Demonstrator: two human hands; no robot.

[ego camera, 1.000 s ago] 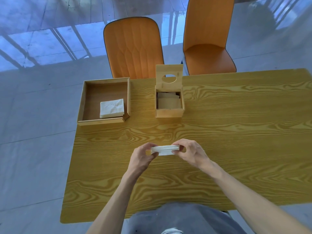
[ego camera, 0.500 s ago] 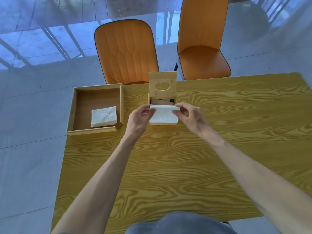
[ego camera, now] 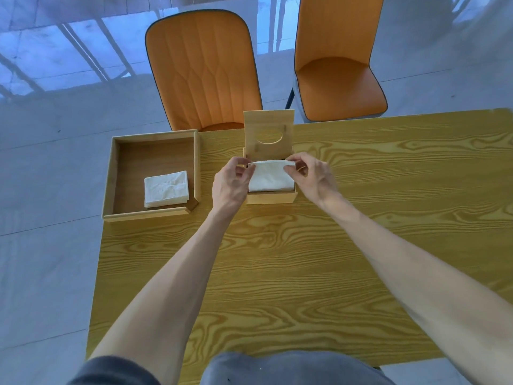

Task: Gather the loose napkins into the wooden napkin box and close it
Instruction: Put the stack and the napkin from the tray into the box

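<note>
Napkin stack (ego camera: 270, 177): white, tilted into the open napkin box (ego camera: 270, 197), near edge down inside, far edge raised. Left hand (ego camera: 231, 184) pinches its 9 o'clock corner; right hand (ego camera: 312, 177) pinches its 3 o'clock corner. Lid (ego camera: 268, 133): upright at 12 o'clock. Tray (ego camera: 111, 173): at 9 o'clock, holding more napkins (ego camera: 166, 188).

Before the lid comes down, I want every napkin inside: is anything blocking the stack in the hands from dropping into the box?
Nothing visible does. The lid stands upright behind the napkin box, and the left hand and right hand hold the napkin stack at its opening. More napkins wait in the tray.
</note>
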